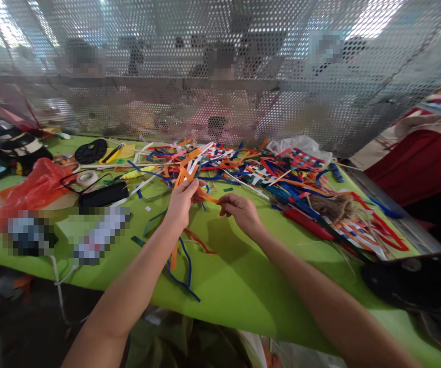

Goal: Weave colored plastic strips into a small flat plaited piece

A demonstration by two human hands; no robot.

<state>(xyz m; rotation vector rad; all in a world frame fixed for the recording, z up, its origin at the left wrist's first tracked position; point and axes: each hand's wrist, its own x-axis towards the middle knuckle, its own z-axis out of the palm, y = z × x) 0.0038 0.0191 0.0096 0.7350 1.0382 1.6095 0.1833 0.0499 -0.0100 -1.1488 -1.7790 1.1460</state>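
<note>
My left hand [188,198] is closed around a bunch of orange and white strips [189,166], which stick up and fan out above the fingers. An orange strip [208,197] runs from it to my right hand [237,208], whose fingertips pinch its end. Both hands are held over the front middle of the green table [224,286]. Below my left hand, blue strips [187,260] and a red strip [201,241] lie on the table or hang down.
A pile of coloured strips and woven pieces [258,168] covers the back. Left are a red plastic bag [40,186], a tape roll [86,178], a black case [103,197] and a blurred power strip [103,237]. Twine [331,206] lies right; a perforated metal screen [205,87] stands behind.
</note>
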